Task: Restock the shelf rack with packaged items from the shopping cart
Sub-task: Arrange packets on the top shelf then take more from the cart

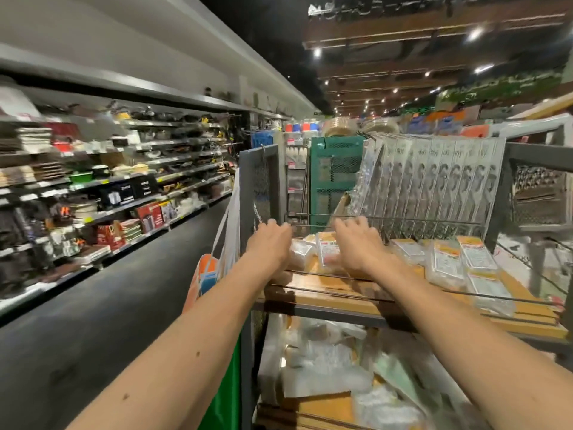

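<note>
A grey metal shopping cart [259, 181] stands in front of me with a wooden upper shelf [341, 290]. Clear packaged items with orange and white labels [446, 259] lie on that shelf. Both my arms reach over it. My left hand [269, 240] hovers with fingers bent down at the shelf's left end, over a packet [302, 251]. My right hand [356, 243] reaches down onto another packet [327, 248]; blur hides whether either hand grips. A row of silver flat packs [434, 178] stands upright along the cart's back. More bags [325, 361] fill the lower level.
Stocked store shelves [108, 193] run along the left of a dark aisle floor [93, 336]. A white bag with orange and blue print [214, 268] hangs on the cart's left side. A green mesh cage [336, 178] stands beyond the cart.
</note>
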`<state>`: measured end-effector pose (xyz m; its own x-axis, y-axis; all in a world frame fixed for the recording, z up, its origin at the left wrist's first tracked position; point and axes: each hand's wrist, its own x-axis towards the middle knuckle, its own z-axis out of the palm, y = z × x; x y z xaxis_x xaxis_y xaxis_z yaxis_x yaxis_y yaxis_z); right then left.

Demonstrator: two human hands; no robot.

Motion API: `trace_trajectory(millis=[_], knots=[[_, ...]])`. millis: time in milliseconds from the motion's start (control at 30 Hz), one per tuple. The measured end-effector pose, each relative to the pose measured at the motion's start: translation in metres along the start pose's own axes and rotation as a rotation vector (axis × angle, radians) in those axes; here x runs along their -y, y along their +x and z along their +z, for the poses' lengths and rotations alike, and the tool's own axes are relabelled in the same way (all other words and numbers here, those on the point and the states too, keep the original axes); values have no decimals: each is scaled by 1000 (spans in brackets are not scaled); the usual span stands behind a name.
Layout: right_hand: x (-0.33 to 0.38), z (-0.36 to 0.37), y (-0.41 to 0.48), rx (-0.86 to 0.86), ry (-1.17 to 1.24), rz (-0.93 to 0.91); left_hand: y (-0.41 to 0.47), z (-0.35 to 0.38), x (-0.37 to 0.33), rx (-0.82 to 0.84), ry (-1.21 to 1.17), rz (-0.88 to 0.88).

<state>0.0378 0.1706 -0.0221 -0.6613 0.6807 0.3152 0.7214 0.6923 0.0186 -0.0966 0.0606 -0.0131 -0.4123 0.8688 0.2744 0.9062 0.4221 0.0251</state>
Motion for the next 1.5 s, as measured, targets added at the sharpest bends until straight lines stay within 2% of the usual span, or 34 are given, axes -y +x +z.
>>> trace_trajectory(millis=[200,333,433,533,733,800,900,1067,1200,1267,1433,1500], knots=[[-8,12,41,124,42,-149,31,18,-3,170,120,-57],[-13,12,45,122,115,-171,37,19,-3,138,89,-41],[-16,15,40,11,209,-207,37,22,-2,63,-82,12],[-17,23,35,-105,263,-253,27,24,-3,-93,-186,85],[-21,1,3,-379,397,-300,-20,2,-3,-457,-56,389],[-21,-17,-18,-457,486,-351,-47,-13,6,-519,-52,463],[1,-33,-54,-429,607,-476,-93,-21,36,-527,-74,464],[79,-11,-100,-219,788,-653,-175,-7,100,-462,-221,266],[158,48,-130,12,913,-748,-251,26,158,-417,-290,-2],[197,84,-156,167,933,-745,-297,52,183,-383,-361,-171],[303,190,-270,651,824,-852,-484,153,226,-221,-497,-742],[325,218,-307,769,796,-882,-537,186,228,-127,-515,-925]])
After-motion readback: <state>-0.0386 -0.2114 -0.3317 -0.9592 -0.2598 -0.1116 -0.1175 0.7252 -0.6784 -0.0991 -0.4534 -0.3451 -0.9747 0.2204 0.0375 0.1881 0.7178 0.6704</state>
